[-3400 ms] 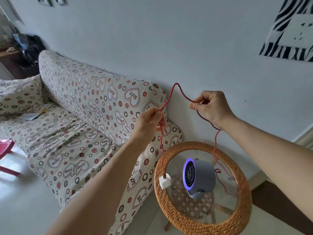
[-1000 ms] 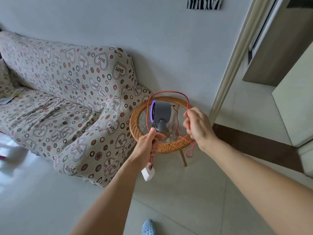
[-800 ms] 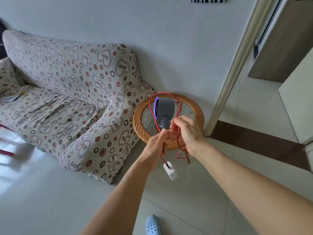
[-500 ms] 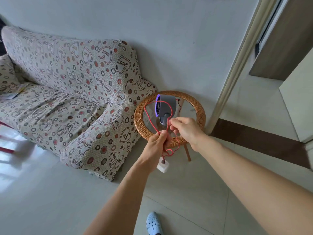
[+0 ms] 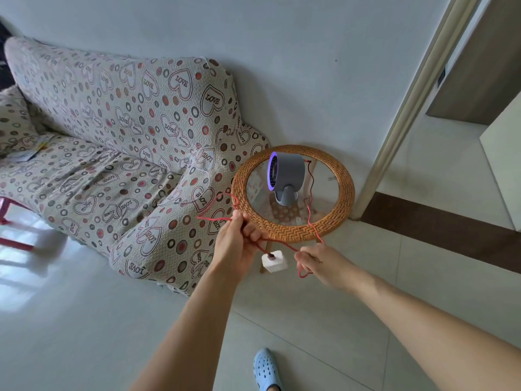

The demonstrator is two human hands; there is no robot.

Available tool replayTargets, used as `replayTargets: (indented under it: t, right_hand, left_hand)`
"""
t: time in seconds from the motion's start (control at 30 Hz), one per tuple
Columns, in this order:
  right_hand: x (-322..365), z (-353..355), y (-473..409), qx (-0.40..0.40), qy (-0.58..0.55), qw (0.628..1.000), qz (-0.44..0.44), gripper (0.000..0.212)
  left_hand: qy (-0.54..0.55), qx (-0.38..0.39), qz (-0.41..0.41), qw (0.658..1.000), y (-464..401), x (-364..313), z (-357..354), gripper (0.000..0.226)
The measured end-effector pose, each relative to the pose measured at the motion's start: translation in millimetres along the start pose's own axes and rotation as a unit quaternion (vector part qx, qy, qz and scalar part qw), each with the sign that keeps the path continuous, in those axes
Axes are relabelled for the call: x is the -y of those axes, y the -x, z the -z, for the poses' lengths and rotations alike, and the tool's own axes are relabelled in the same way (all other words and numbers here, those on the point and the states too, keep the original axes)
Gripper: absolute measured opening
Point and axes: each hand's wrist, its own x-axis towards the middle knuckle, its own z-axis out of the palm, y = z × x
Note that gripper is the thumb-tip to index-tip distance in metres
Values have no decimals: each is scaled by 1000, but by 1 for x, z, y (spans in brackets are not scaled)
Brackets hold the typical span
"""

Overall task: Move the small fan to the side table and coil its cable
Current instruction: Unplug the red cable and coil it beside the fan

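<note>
One small grey fan stands upright on its foot on the glass top of the round desk, toward the back of the glass, with a violet ring of light around its face, which is turned toward the sofa. One red cable leaves the back of the fan, runs down across the glass, crosses the woven rim at the near edge and drops to the right hand. There the fingers are closed on the cable, with a short red loop hanging below the hand. From the right hand the cable stretches across to the left hand, held just in front of the desk's rim and beside the sofa's arm. The left hand's fingers are closed on the cable too, and a few loose red loops stick out above and to the left of it; how many loops there are cannot be told. One white plug adapter hangs on the cable's end between the two hands, just below the left one.

The desk has a wicker ring around the glass and stands against the wall, touching or nearly touching the one sofa, which wears a cover printed with hearts and circles. On the pale tiled floor, one foot in a blue clog shows at the bottom edge. A door frame rises to the right of the desk.
</note>
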Motion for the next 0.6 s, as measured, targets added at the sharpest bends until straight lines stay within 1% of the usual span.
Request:
replayTargets:
  t: [0.1, 0.2, 0.27, 0.43, 0.53, 0.6]
  right_hand:
    - [-6, 0, -7, 0, 3, 1000, -12, 45]
    - [-12, 9, -10, 6, -23, 999, -30, 45]
    - [-24, 18, -11, 6, -17, 999, -46, 48]
    - [-53, 37, -20, -45, 12, 996, -77, 48]
    - [-61, 50, -32, -79, 13, 992, -100, 44]
    - [-62, 58, -41, -103, 17, 989, -108, 41]
  left_hand:
    - [-19, -14, 0, 1000, -12, -1, 6, 38]
    - [-72, -24, -4, 997, -26, -6, 17, 38]
    - [-106, -41, -12, 993, -35, -18, 29, 37]
    - [-193, -73, -21, 978, -55, -43, 51, 38]
    - [-268, -70, -42, 960, -66, -45, 55, 38]
    - [-327, -60, -49, 942, -72, -43, 56, 38]
